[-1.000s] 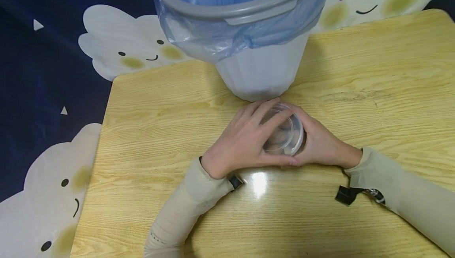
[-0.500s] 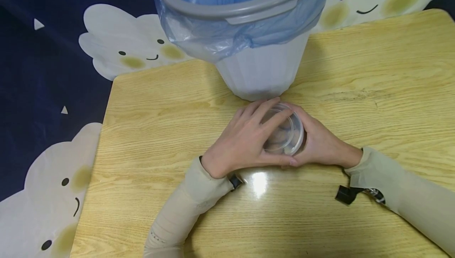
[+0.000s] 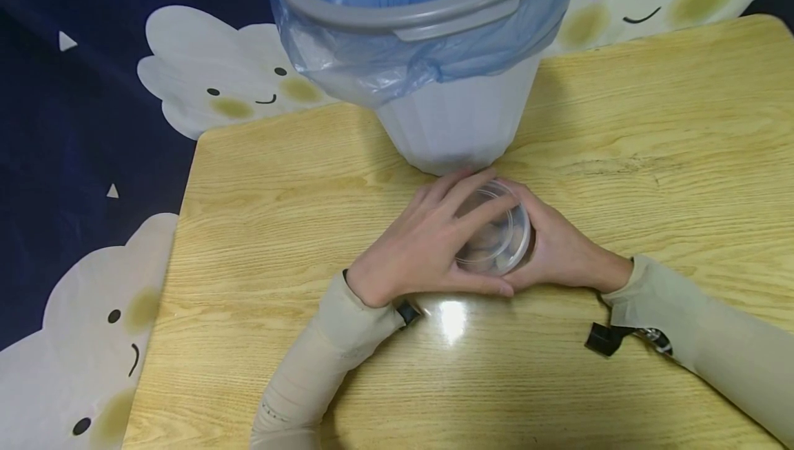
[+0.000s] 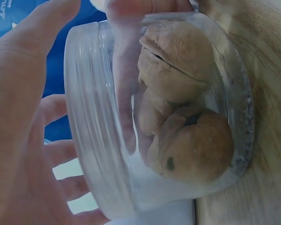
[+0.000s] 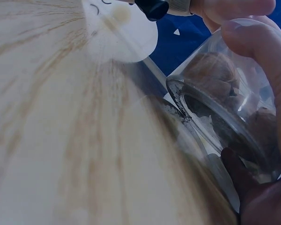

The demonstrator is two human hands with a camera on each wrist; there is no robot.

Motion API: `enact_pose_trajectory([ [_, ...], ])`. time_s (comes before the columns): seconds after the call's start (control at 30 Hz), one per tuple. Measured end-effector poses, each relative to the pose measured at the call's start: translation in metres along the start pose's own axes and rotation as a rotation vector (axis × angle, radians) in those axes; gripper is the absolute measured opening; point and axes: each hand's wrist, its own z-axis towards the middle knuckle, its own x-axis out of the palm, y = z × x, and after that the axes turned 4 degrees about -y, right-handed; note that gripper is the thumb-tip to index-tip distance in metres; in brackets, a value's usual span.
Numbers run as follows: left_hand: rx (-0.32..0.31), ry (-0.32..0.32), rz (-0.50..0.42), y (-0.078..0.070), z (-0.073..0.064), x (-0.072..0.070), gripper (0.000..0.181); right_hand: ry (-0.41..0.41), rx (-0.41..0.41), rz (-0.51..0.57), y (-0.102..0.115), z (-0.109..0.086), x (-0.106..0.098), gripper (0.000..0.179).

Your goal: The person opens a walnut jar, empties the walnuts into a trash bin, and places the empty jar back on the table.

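A small clear plastic jar [image 3: 496, 233] with a clear lid stands on the wooden table [image 3: 279, 229], just in front of the bin. It holds walnuts [image 4: 182, 108]. My left hand [image 3: 428, 243] lies over the jar's top, its fingers curled around the lid [image 4: 91, 136]. My right hand [image 3: 558, 247] grips the jar's body from the right side; in the right wrist view its fingers [image 5: 267, 65] wrap the jar [image 5: 220, 108], whose base rests on the table.
A white waste bin [image 3: 453, 126] with a grey rim and a blue liner bag stands at the back of the table, right behind the jar. Beyond the table's left and far edges lies a dark blue cloth with smiling clouds [image 3: 217, 85].
My left hand has turned slightly on the lid, its wrist shifting a little to the left. The jar and the right hand stay where they were.
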Motion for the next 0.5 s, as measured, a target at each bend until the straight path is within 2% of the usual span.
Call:
enact_pose_trajectory([
  [0.27, 0.021, 0.016, -0.024, 0.0021, 0.0002, 0.0002, 0.091, 0.003, -0.001, -0.006, 0.0004, 0.0002, 0.0002, 0.139],
  [0.5, 0.010, 0.028, -0.027, 0.0021, -0.0014, 0.0012, 0.085, 0.011, 0.010, -0.001, 0.0007, -0.0001, 0.0003, 0.138],
])
